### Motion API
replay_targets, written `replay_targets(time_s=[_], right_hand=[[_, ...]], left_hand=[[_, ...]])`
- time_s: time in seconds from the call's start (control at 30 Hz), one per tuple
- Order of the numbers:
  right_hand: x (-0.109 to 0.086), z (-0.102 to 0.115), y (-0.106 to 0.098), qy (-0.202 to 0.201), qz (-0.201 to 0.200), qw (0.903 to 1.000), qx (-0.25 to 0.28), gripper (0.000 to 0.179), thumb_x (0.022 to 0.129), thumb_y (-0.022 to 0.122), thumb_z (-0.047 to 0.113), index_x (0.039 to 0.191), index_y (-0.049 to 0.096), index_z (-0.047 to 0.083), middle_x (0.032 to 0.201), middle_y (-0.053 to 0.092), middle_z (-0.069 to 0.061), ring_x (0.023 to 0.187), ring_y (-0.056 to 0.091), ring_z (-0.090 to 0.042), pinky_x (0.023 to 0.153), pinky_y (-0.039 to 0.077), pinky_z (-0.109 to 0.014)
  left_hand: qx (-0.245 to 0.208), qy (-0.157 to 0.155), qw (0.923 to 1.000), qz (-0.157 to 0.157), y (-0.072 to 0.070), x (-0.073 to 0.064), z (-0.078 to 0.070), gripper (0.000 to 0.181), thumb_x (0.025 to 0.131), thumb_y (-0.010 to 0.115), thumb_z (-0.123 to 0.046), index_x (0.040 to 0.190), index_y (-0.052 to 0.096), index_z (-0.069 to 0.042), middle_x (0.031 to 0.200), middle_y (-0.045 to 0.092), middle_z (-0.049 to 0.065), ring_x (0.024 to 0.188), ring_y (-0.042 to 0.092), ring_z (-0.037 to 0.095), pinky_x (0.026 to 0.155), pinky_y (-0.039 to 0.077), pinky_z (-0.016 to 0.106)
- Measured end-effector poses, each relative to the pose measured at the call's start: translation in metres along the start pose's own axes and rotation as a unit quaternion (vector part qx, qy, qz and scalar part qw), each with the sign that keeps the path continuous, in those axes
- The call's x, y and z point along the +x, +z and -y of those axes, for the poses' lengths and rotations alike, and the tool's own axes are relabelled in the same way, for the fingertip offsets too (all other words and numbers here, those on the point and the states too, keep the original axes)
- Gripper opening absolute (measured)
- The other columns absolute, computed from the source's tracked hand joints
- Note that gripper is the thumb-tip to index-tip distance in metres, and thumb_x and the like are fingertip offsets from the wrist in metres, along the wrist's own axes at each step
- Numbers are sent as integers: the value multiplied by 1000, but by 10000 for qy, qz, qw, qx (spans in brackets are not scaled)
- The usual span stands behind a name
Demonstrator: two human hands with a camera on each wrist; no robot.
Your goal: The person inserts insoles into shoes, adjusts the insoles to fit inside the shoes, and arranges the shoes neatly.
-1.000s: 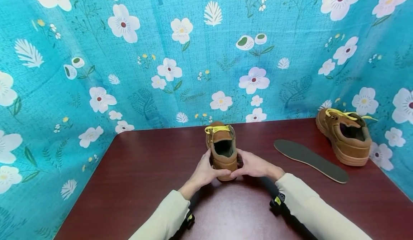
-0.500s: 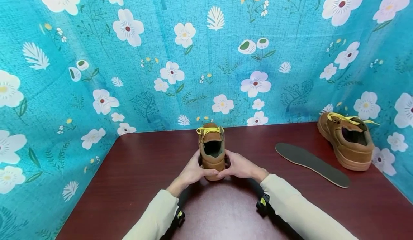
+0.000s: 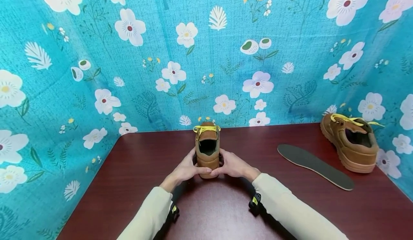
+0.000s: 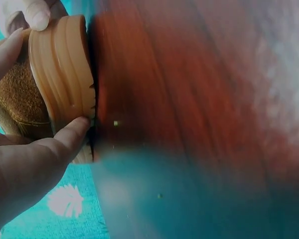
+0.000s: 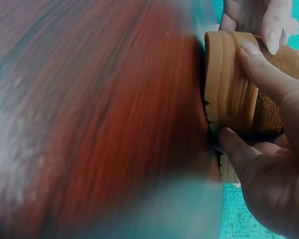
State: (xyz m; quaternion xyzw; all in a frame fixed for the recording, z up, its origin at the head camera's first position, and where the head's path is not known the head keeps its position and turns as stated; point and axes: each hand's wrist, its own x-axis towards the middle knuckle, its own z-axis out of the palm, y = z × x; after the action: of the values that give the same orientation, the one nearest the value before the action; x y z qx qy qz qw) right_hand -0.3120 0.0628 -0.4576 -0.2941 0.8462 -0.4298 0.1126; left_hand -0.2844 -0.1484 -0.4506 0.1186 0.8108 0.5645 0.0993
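Observation:
A brown suede shoe with yellow laces stands in the middle of the table, toe away from me and its opening facing up. My left hand holds its left side and my right hand its right side, with both thumbs meeting across the heel. In the left wrist view, a fingertip of the left hand lies along the lower edge of the tan rubber sole. The right wrist view has the right thumb over the top of the sole at the heel, and another finger near its bottom edge.
A dark grey insole lies flat to the right of the shoe. Beyond it, a second brown shoe with yellow laces stands near the right edge of the dark red table. A blue flowered cloth hangs behind.
The shoe has slid left across the table with both hands holding it, farther from the insole. The head view has shifted slightly. The insole and second shoe stay put.

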Motion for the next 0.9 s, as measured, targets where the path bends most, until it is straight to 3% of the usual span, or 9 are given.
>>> replay_targets(time_s=[0.17,0.43,0.73,0.9], right_hand=[[3,1,2,51,-38,10000,-46,83,72,82,40,138,42,14,120,60,1,106,57,-13,89,47,-36],[4,1,5,105,-68,9999,-49,86,73,81,41,142,37,12,123,59,-1,107,57,-13,89,47,-35],[4,2,6,75,-64,9999,-138,88,75,80,38,144,34,10,126,57,-5,110,56,-17,91,45,-39],[5,2,7,62,3,9998,-174,89,76,80,38,145,31,9,128,56,-6,113,55,-18,93,44,-40]], left_hand=[[74,-134,9999,40,-5,1,0,108,71,86,-23,153,16,-16,150,31,7,137,30,28,104,32,48],[202,-62,9997,85,-9,-1,0,106,74,83,-18,154,14,-16,153,27,9,139,24,31,105,25,56],[146,17,9998,139,-8,-14,-29,101,77,80,-10,152,13,-4,152,25,18,139,23,34,105,25,57],[262,127,9994,184,-8,-15,-33,99,77,80,-9,152,15,-4,151,27,20,137,25,36,106,21,58]])
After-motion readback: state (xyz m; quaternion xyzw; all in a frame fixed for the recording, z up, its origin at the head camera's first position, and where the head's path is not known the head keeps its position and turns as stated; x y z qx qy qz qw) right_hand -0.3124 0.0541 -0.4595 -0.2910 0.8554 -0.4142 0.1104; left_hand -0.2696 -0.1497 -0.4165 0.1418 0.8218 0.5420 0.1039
